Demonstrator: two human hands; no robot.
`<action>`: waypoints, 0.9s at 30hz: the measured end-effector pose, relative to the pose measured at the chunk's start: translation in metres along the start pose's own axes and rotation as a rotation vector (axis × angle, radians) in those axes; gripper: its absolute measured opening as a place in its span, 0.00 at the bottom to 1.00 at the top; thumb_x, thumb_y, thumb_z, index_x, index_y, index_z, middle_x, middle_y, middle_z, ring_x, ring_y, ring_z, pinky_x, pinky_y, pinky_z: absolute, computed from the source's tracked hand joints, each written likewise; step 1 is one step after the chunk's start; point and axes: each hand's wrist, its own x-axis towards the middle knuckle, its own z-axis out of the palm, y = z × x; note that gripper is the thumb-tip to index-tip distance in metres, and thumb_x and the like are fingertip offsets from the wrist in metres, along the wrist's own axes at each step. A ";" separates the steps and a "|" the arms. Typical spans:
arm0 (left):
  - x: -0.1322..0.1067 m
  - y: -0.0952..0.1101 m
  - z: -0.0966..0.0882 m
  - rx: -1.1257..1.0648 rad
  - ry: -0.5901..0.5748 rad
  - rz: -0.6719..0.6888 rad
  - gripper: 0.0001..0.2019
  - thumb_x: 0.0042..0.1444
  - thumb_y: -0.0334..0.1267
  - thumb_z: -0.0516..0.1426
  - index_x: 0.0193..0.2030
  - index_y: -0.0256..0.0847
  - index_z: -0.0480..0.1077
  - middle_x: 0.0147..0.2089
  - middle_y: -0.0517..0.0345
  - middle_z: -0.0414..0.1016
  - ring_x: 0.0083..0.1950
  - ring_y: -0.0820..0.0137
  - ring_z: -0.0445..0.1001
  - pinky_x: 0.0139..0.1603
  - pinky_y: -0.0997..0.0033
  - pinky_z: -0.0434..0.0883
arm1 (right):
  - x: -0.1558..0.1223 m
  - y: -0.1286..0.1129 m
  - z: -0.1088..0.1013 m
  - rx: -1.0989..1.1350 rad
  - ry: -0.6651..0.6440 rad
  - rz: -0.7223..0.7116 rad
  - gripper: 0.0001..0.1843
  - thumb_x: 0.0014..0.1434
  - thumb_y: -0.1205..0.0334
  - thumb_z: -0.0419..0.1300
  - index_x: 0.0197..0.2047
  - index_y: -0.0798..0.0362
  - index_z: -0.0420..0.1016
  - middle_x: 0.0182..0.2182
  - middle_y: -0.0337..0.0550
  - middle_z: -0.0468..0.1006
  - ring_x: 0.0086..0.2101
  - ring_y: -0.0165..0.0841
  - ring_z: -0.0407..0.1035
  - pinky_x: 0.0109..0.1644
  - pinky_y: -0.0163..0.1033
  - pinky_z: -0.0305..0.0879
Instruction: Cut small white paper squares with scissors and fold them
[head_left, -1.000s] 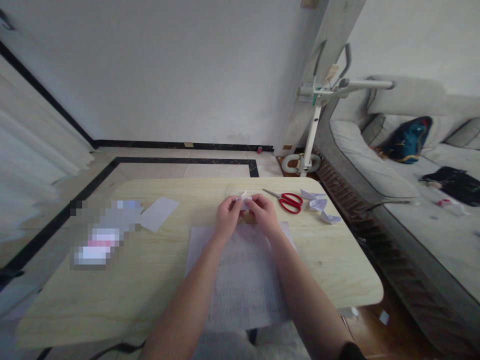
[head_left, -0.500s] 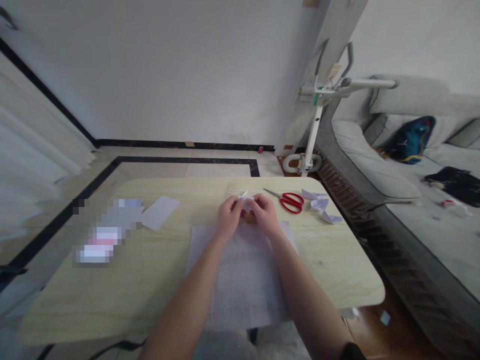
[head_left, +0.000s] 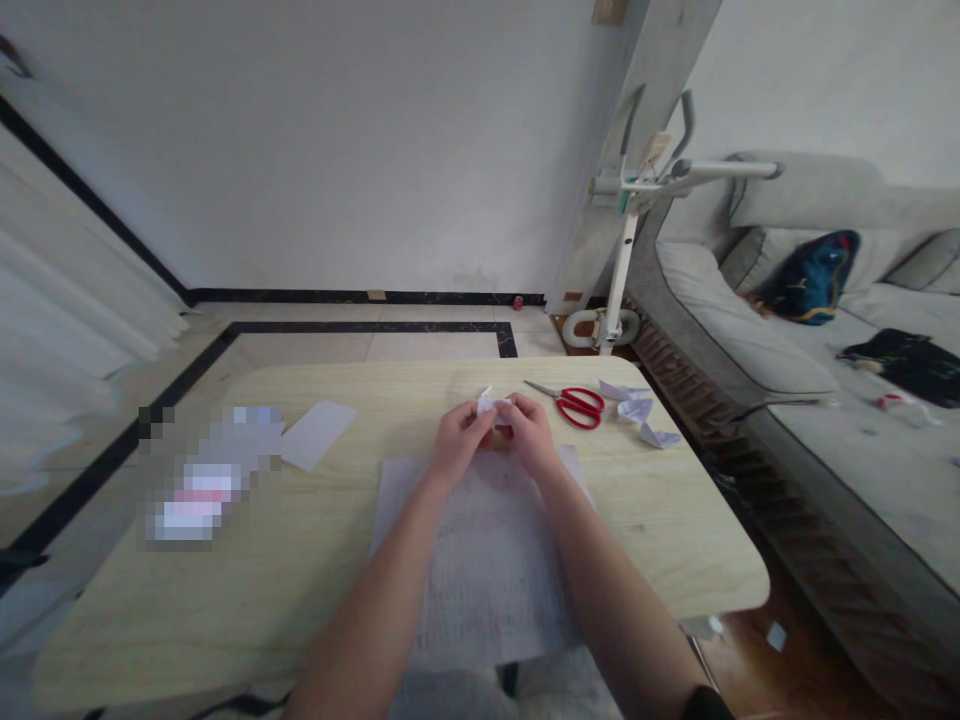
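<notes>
Both of my hands meet over the middle of a light wooden table (head_left: 300, 560). My left hand (head_left: 459, 445) and my right hand (head_left: 529, 432) pinch a small folded piece of white paper (head_left: 490, 405) between their fingertips, just above the tabletop. A large white sheet with faint print (head_left: 487, 560) lies flat under my forearms. Red-handled scissors (head_left: 576, 404) rest on the table just right of my right hand.
Small white paper scraps (head_left: 639, 415) lie beyond the scissors. A white card (head_left: 318, 434) and a blurred-out patch (head_left: 206, 470) sit on the table's left. A grey sofa (head_left: 787, 330) with bags and a white exercise machine (head_left: 626, 250) stand to the right.
My hands have closed in slightly on the folded paper, the right hand shifting a little left. The view has tilted a bit; nothing else moved.
</notes>
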 end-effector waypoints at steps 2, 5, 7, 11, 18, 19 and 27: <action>-0.001 0.002 0.000 -0.016 -0.036 -0.023 0.15 0.52 0.46 0.56 0.19 0.40 0.64 0.18 0.62 0.63 0.22 0.73 0.64 0.24 0.75 0.61 | 0.000 0.000 -0.001 0.010 0.011 -0.003 0.14 0.50 0.54 0.58 0.21 0.52 0.62 0.17 0.32 0.60 0.20 0.26 0.54 0.24 0.32 0.51; -0.001 -0.001 0.000 -0.042 -0.035 -0.031 0.16 0.52 0.46 0.56 0.19 0.39 0.64 0.18 0.62 0.64 0.23 0.73 0.64 0.24 0.75 0.61 | 0.000 -0.001 0.000 0.011 0.011 0.006 0.14 0.50 0.54 0.58 0.20 0.52 0.61 0.17 0.32 0.60 0.20 0.26 0.54 0.24 0.32 0.50; 0.000 -0.004 0.000 -0.053 -0.036 -0.023 0.16 0.53 0.45 0.55 0.19 0.39 0.64 0.18 0.62 0.63 0.23 0.74 0.63 0.25 0.75 0.61 | 0.000 -0.003 0.000 -0.006 0.005 0.010 0.14 0.50 0.55 0.58 0.20 0.53 0.62 0.17 0.32 0.60 0.20 0.26 0.54 0.24 0.32 0.50; 0.001 -0.010 0.000 -0.063 -0.024 -0.024 0.15 0.52 0.45 0.56 0.20 0.39 0.64 0.19 0.63 0.63 0.23 0.73 0.63 0.25 0.75 0.61 | -0.001 -0.003 0.001 -0.001 -0.061 0.043 0.13 0.50 0.55 0.57 0.21 0.53 0.64 0.18 0.33 0.61 0.20 0.26 0.55 0.23 0.32 0.50; 0.001 -0.013 -0.001 -0.107 -0.020 -0.019 0.15 0.52 0.44 0.55 0.19 0.39 0.63 0.17 0.64 0.61 0.22 0.74 0.62 0.24 0.75 0.60 | -0.003 -0.007 0.002 0.045 -0.134 0.051 0.14 0.51 0.53 0.58 0.21 0.53 0.65 0.16 0.32 0.61 0.19 0.25 0.54 0.22 0.31 0.49; 0.001 -0.012 -0.001 -0.104 -0.003 -0.015 0.15 0.52 0.43 0.55 0.19 0.40 0.62 0.17 0.64 0.60 0.21 0.75 0.61 0.24 0.75 0.59 | -0.004 -0.008 0.003 0.054 -0.149 0.056 0.14 0.51 0.53 0.58 0.22 0.53 0.65 0.16 0.32 0.61 0.18 0.25 0.53 0.21 0.31 0.49; 0.001 -0.011 0.000 -0.057 0.061 0.004 0.15 0.54 0.41 0.53 0.19 0.40 0.61 0.15 0.65 0.58 0.19 0.76 0.59 0.22 0.75 0.57 | -0.007 -0.012 0.011 0.098 -0.116 0.077 0.16 0.51 0.50 0.60 0.23 0.53 0.65 0.17 0.32 0.59 0.18 0.24 0.52 0.21 0.32 0.48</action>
